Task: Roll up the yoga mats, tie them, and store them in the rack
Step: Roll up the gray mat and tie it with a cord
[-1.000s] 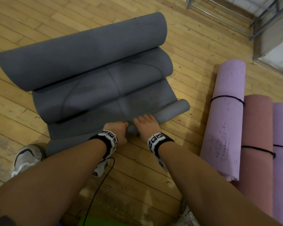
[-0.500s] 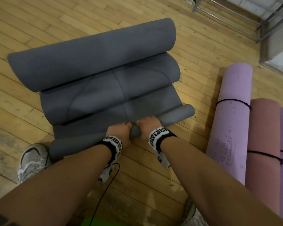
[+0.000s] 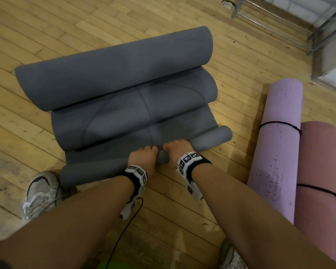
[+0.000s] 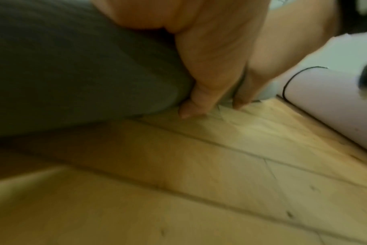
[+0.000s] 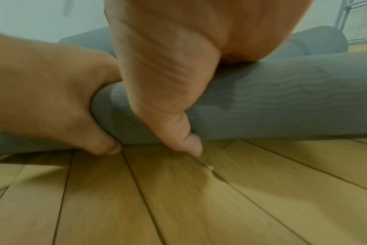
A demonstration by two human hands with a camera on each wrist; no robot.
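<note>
The grey yoga mat (image 3: 124, 90) lay in loose waves on the wooden floor (image 3: 173, 191), its near edge wound into a thin roll (image 3: 211, 137) just in front of the person. Both hands sat side by side at the middle of that roll: the left hand (image 3: 143, 159) and the right hand (image 3: 177, 150) each curled over its top, thumbs tucked under at the floor. To the right lay three tied mats (image 3: 279, 142), well apart from the hands.
</note>
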